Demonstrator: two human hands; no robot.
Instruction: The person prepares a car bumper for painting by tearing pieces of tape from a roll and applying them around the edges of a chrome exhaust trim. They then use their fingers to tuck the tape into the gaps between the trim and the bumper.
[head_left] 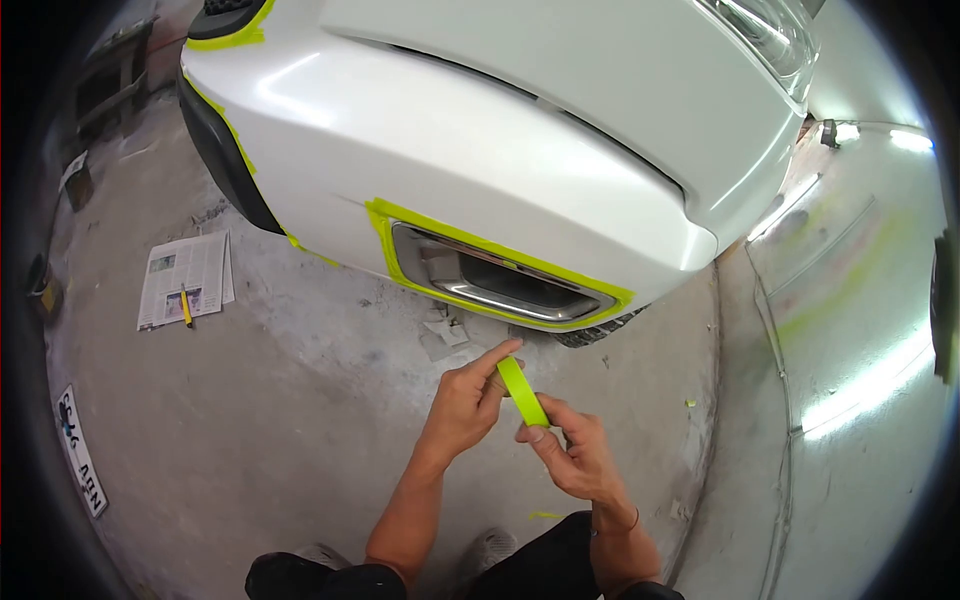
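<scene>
Between my hands is a roll of bright yellow-green masking tape [523, 393], seen edge-on. My right hand [574, 452] pinches its lower end between thumb and fingers. At its upper end, my left hand [464, 404] is closed against the roll, with the index finger stretched along the top; part of its grip is hidden. Just beyond stands a white car bumper [480, 170]. Strips of the same tape [381, 232] frame its chrome-edged exhaust trim [505, 287]. More tape borders the black trim [222, 155] at the left.
Newspaper sheets [187, 278] lie on the concrete floor to the left, with a yellow utility knife [187, 307] on top. A licence plate [80, 450] rests farther left. To the right runs a pale wall [840, 290]. A tape scrap [545, 515] lies near my feet.
</scene>
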